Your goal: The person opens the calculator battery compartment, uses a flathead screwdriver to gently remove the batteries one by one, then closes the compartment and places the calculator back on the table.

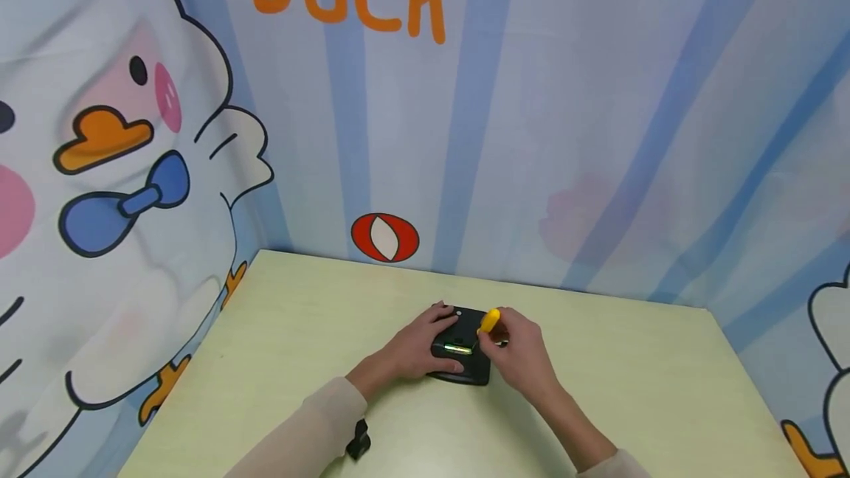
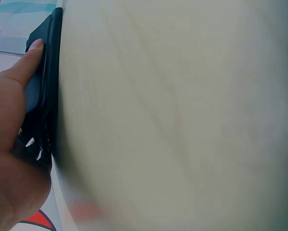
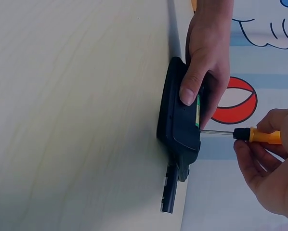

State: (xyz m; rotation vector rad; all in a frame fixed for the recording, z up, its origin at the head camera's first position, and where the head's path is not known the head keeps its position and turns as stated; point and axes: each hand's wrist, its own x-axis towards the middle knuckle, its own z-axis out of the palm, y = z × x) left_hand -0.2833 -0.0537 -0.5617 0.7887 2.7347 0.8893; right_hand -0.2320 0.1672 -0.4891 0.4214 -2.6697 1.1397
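Note:
A black device (image 1: pixel 470 369) lies on the table with a green strip (image 1: pixel 458 350), perhaps a battery, showing in a slot on its upper face. My left hand (image 1: pixel 418 347) holds the device at its left side, the thumb along the near part and the fingers over the far part. Between thumb and fingers, my right hand (image 1: pixel 524 352) pinches a screwdriver (image 3: pixel 265 136) with a yellow handle and black collar. In the right wrist view, its thin metal shaft meets the device's upper face near the green strip. The tip itself cannot be made out.
Under everything is a pale wood-look table (image 1: pixel 631 367). A small black object (image 1: pixel 358 440) sits beside the left sleeve. Behind the table's far edge hangs a blue-striped cloth (image 1: pixel 518 131) with duck drawings. A slim black part (image 3: pixel 169 192) sticks out at the device's end.

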